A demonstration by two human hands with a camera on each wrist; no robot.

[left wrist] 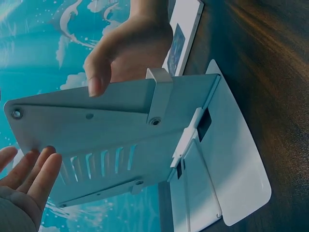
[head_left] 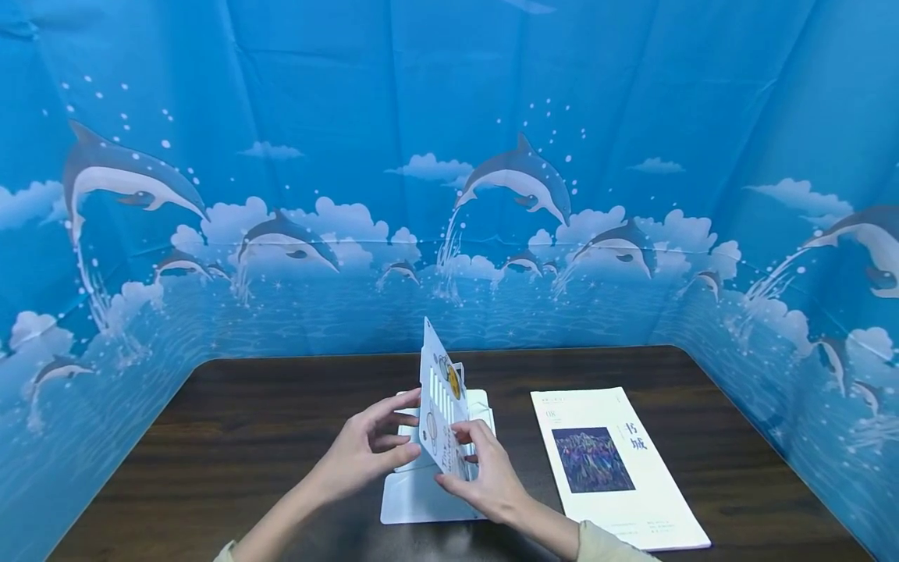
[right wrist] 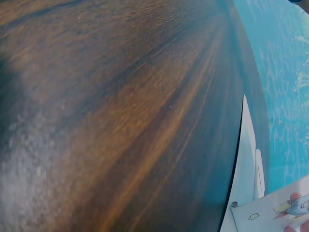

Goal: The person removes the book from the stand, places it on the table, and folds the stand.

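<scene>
A white folding book stand [head_left: 430, 499] stands on the dark table, its base plate lying flat. The slotted, cartoon-printed panel [head_left: 434, 367] is raised steeply above the base. In the left wrist view its back [left wrist: 58, 128] shows metal clips, slots and a hinged support [left wrist: 187, 137]. My right hand [head_left: 486, 472] grips the panel's near right edge, thumb on one face. My left hand [head_left: 365, 441] is at the panel's other side, fingers fairly straight, fingertips at its surface. Part of the stand [right wrist: 246, 159] appears in the right wrist view, where neither hand can be made out.
To the right of the stand lies a white book [head_left: 597, 445] with a dark square picture on its cover. The dark wood table [head_left: 281, 406] is bordered at the back and sides by a blue dolphin-printed curtain [head_left: 351, 156].
</scene>
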